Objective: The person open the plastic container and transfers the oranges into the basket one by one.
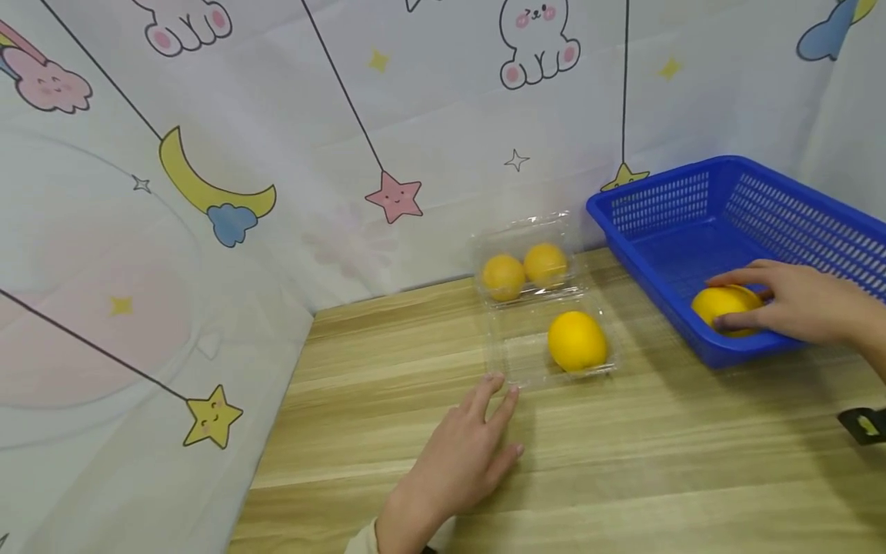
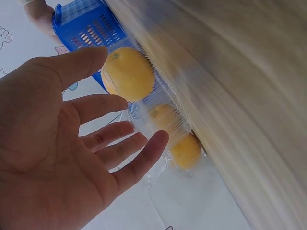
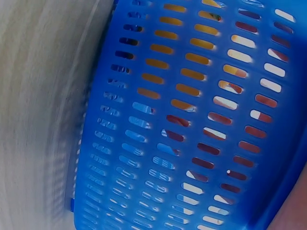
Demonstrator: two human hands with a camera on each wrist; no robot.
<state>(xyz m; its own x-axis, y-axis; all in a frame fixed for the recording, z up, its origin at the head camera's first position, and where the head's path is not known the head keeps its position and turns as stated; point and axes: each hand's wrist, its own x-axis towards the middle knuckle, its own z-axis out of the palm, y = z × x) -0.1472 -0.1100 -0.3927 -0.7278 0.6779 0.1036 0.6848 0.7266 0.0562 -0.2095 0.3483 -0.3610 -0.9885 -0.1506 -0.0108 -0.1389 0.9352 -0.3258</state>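
Observation:
My right hand (image 1: 803, 304) reaches over the near side of a blue plastic basket (image 1: 647, 286) and grips an orange (image 1: 714, 304) inside it, thumb on the near side and fingers on the far side. From the right wrist, the slotted basket wall (image 3: 192, 139) covers most of the orange. My left hand (image 1: 457, 454) hovers palm down with fingers spread, fingertips right by the front left corner of a clear plastic clamshell box (image 1: 522, 350). One orange (image 1: 577, 341) sits at the right of that box.
Behind the front box, two more oranges (image 1: 504, 278) sit side by side in a clear plastic section (image 1: 526, 231) against the patterned cloth (image 1: 443, 138). The basket stands at the right of the wooden table (image 1: 388, 362). A dark strap (image 1: 861, 425) shows at the right edge.

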